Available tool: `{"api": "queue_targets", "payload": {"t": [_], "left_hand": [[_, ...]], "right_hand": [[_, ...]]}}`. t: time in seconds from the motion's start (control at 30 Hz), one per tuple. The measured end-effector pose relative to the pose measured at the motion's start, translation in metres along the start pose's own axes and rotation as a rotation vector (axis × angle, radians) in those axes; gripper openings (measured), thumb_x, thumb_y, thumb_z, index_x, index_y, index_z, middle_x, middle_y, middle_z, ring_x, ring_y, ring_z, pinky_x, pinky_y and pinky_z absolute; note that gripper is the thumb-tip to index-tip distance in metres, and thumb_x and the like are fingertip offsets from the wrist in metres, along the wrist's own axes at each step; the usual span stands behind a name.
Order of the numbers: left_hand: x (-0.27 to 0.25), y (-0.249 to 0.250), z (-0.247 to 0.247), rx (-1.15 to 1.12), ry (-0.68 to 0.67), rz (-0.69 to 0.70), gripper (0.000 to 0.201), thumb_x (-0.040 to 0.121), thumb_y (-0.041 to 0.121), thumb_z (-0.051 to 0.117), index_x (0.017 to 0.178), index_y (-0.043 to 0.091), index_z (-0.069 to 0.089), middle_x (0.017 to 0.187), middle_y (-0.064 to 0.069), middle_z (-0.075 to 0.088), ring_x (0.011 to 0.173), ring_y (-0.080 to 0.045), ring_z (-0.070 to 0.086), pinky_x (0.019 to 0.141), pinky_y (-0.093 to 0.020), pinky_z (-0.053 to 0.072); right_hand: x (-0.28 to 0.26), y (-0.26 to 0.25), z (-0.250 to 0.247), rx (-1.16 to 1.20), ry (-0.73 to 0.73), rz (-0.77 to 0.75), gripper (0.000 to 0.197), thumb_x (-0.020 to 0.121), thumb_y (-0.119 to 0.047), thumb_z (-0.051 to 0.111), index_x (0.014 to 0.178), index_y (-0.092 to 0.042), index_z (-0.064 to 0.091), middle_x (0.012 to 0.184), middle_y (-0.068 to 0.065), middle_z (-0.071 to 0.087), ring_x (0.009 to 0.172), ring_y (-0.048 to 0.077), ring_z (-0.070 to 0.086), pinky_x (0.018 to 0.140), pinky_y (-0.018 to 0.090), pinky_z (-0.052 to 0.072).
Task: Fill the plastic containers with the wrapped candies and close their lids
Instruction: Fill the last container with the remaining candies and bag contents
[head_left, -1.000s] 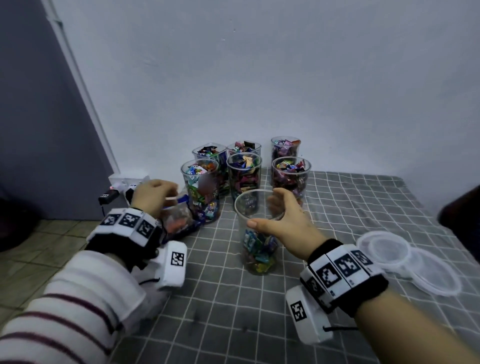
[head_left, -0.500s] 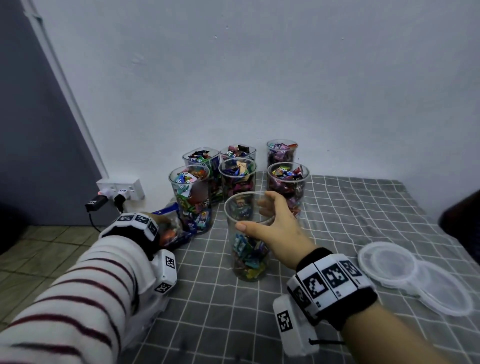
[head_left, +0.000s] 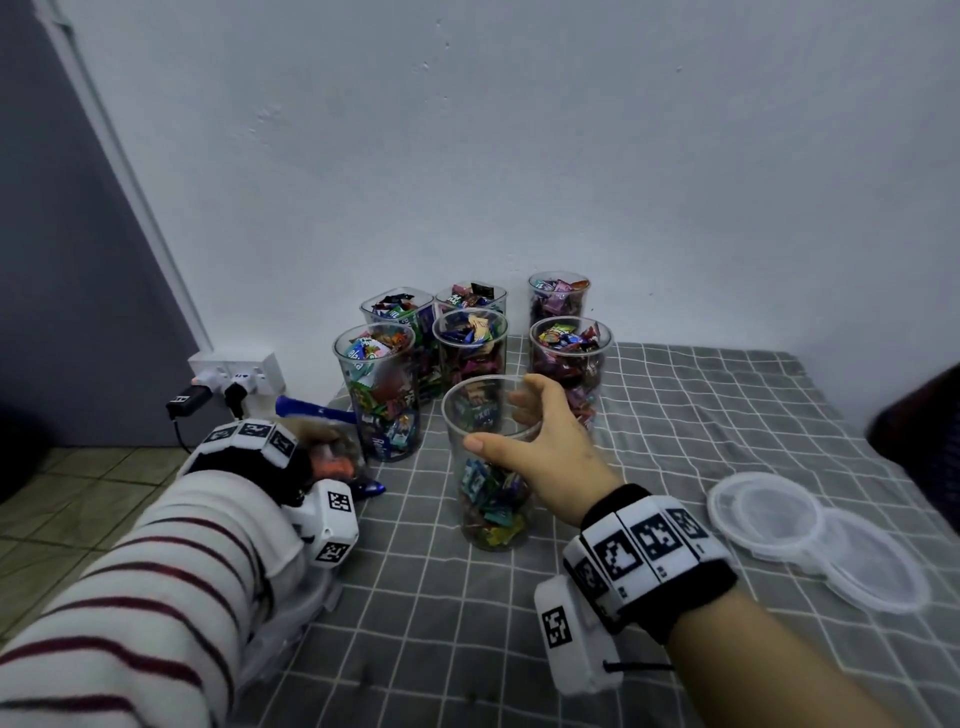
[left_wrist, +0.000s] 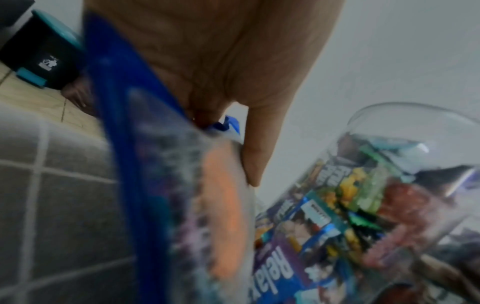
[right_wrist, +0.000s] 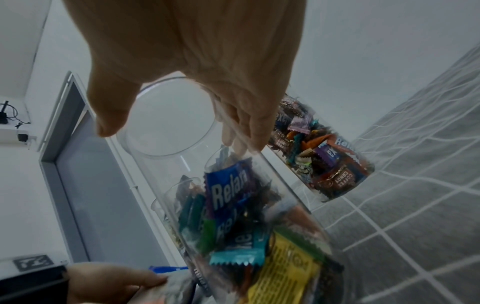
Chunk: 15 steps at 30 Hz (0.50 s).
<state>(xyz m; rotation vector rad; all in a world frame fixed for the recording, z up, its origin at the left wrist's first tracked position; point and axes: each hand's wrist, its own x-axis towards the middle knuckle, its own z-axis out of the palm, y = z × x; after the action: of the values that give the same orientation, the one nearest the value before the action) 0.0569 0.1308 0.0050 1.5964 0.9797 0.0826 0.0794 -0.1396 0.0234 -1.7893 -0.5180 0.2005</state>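
Standing near-centre on the checked worktop (head_left: 675, 452): part-filled container (head_left: 491, 467), right hand (head_left: 550, 447) gripping its rim. Left: candy bag (head_left: 337, 457), left hand (left_wrist: 221, 61) pinching it, shown only by wrist view. Right: two lids (head_left: 810, 535). Far: six filled containers (head_left: 470, 343).

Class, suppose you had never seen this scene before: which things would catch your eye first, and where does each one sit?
Six candy-filled cups crowd the back of the checked table by the wall. In front, the right hand grips the rim of a part-filled cup, while the left hand holds a candy bag at the table's left edge. Clear lids lie stacked on the right.
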Motion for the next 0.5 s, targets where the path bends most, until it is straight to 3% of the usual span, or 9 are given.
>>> {"api": "queue_targets", "payload": {"t": [0.07, 0.1, 0.17, 0.2, 0.23, 0.27, 0.3, 0.43, 0.5], "left_hand": [[-0.019, 0.009, -0.002, -0.146, 0.056, -0.031, 0.01, 0.094, -0.002, 0.045, 0.088, -0.005, 0.051, 0.057, -0.02, 0.058, 0.031, -0.016, 0.057, 0.041, -0.025, 0.05], [-0.028, 0.013, -0.002, -0.199, 0.07, -0.001, 0.014, 0.095, -0.001, 0.044, 0.089, -0.007, 0.054, 0.062, -0.021, 0.062, 0.04, -0.014, 0.062, 0.054, -0.024, 0.052], [-0.037, 0.02, -0.011, -0.256, 0.179, 0.117, 0.023, 0.096, 0.008, 0.048, 0.11, -0.008, 0.057, 0.108, -0.024, 0.062, 0.084, -0.016, 0.068, 0.073, -0.019, 0.049], [-0.042, 0.022, -0.014, -0.332, 0.201, 0.124, 0.033, 0.095, 0.01, 0.051, 0.124, -0.006, 0.052, 0.126, -0.023, 0.055, 0.091, -0.022, 0.063, 0.068, -0.017, 0.05], [-0.045, 0.023, -0.015, -0.379, 0.199, 0.176, 0.041, 0.094, 0.009, 0.053, 0.132, -0.005, 0.046, 0.133, -0.022, 0.05, 0.084, -0.024, 0.059, 0.053, -0.015, 0.05], [-0.049, 0.025, -0.017, -0.405, 0.232, 0.224, 0.046, 0.092, 0.008, 0.055, 0.135, -0.005, 0.042, 0.135, -0.022, 0.049, 0.079, -0.023, 0.056, 0.041, -0.013, 0.045], [-0.048, 0.023, -0.02, -0.396, 0.285, 0.25, 0.05, 0.09, 0.008, 0.057, 0.136, -0.003, 0.04, 0.133, -0.02, 0.051, 0.081, -0.022, 0.054, 0.039, -0.012, 0.043], [-0.071, 0.031, -0.025, -0.49, 0.491, 0.377, 0.05, 0.08, 0.01, 0.069, 0.124, 0.006, 0.047, 0.109, -0.007, 0.06, 0.086, -0.02, 0.059, 0.064, -0.025, 0.047], [-0.083, 0.037, -0.026, -0.522, 0.501, 0.456, 0.054, 0.078, 0.011, 0.071, 0.125, 0.007, 0.046, 0.112, -0.006, 0.06, 0.089, -0.018, 0.059, 0.071, -0.025, 0.048]], "right_hand": [[-0.002, -0.002, 0.0, -0.009, -0.002, 0.007, 0.097, 0.067, -0.038, 0.081, 0.143, -0.02, 0.024, 0.136, -0.003, 0.043, 0.125, 0.013, 0.041, 0.106, 0.033, 0.036], [-0.003, -0.003, 0.0, -0.017, -0.002, 0.009, 0.098, 0.066, -0.038, 0.082, 0.143, -0.02, 0.024, 0.136, -0.003, 0.042, 0.126, 0.014, 0.041, 0.106, 0.033, 0.036], [-0.006, -0.007, 0.0, -0.034, -0.002, 0.01, 0.097, 0.067, -0.038, 0.081, 0.143, -0.02, 0.024, 0.136, -0.002, 0.042, 0.125, 0.014, 0.041, 0.103, 0.03, 0.036], [-0.007, -0.009, 0.0, -0.042, 0.001, 0.011, 0.096, 0.068, -0.038, 0.081, 0.144, -0.019, 0.024, 0.135, -0.002, 0.042, 0.123, 0.013, 0.041, 0.1, 0.028, 0.036], [-0.008, -0.011, -0.001, -0.053, 0.003, 0.012, 0.096, 0.069, -0.037, 0.08, 0.144, -0.019, 0.024, 0.133, -0.002, 0.043, 0.12, 0.013, 0.041, 0.097, 0.026, 0.036], [-0.01, -0.013, -0.001, -0.068, 0.006, 0.016, 0.095, 0.07, -0.037, 0.08, 0.144, -0.018, 0.024, 0.132, -0.001, 0.043, 0.118, 0.013, 0.041, 0.094, 0.025, 0.035], [-0.01, -0.014, -0.001, -0.087, 0.011, 0.016, 0.095, 0.07, -0.038, 0.08, 0.144, -0.017, 0.025, 0.131, -0.002, 0.043, 0.118, 0.013, 0.041, 0.094, 0.025, 0.035], [-0.014, -0.018, -0.001, -0.148, 0.047, 0.005, 0.088, 0.069, -0.039, 0.08, 0.139, -0.015, 0.033, 0.13, 0.001, 0.047, 0.122, 0.018, 0.044, 0.099, 0.03, 0.039], [-0.016, -0.018, -0.002, -0.174, 0.049, 0.012, 0.09, 0.069, -0.041, 0.08, 0.14, -0.014, 0.032, 0.134, 0.003, 0.047, 0.124, 0.02, 0.045, 0.102, 0.034, 0.04]]}}
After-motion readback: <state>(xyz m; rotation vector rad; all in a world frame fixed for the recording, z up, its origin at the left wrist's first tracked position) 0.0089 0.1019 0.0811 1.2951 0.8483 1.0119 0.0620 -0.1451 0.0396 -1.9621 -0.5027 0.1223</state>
